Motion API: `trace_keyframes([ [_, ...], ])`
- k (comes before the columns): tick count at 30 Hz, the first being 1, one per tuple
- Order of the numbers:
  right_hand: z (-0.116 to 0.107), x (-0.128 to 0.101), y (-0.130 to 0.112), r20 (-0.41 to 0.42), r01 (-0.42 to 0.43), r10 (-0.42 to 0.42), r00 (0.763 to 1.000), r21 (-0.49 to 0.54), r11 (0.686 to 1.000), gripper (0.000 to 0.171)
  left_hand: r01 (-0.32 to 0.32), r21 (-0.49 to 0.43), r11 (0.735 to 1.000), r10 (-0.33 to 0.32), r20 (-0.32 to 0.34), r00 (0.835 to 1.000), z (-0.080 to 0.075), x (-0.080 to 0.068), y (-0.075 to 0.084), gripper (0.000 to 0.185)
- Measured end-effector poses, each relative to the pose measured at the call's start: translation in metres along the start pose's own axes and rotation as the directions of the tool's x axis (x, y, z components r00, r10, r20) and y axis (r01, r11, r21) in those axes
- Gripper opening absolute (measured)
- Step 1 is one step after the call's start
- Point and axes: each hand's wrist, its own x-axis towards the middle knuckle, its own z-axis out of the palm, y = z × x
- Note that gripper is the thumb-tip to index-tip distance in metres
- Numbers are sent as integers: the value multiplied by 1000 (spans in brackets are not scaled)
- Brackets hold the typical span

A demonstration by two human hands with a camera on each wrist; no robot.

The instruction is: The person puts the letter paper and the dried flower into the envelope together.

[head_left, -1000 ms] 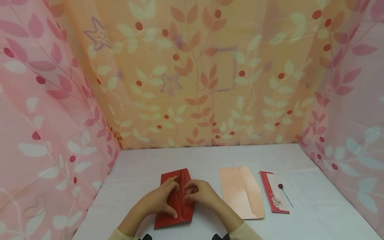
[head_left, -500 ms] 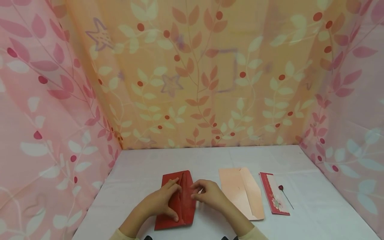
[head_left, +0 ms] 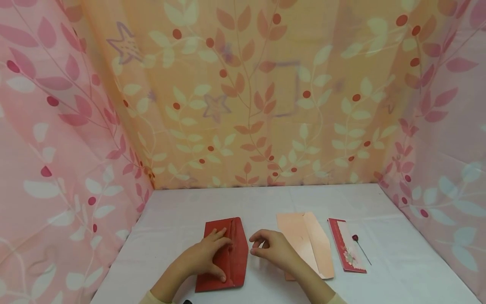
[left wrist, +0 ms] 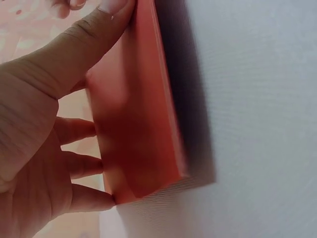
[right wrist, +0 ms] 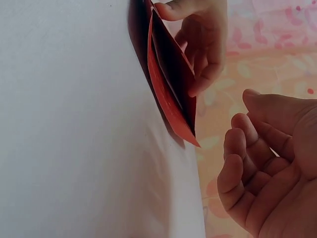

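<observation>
Table: white cloth-covered table (head_left: 182,211), leafy pink curtains behind.
Envelope: flat red paper envelope (head_left: 235,261), bottom middle, flap raised.
Left hand (head_left: 203,255): fingers straight, pressing envelope.
Right hand (head_left: 271,249): just beside, loosely curled, holding nothing.

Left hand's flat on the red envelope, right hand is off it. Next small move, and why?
Probably bring the right hand back to the red envelope and press the flap flat. The left hand pins the envelope to the table, but the right wrist view shows its flap standing raised, and the right hand hovers beside it, holding nothing.
</observation>
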Motion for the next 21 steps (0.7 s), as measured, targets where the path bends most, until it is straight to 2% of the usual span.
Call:
trace_keyframes([
  [8,-17,-22,11,-20,9,-9,1000,10,1000,23,8,-1,1000,-8,-1,1000,2,-1,-4,79],
  [14,-35,-39,21,-66,11,-10,998,6,1000,22,-34,15,999,35,-29,999,0,2,-2,82],
  [21,-49,-51,29,-98,-8,6,995,-26,1000,20,-49,43,998,52,-62,997,1,2,0,78],
])
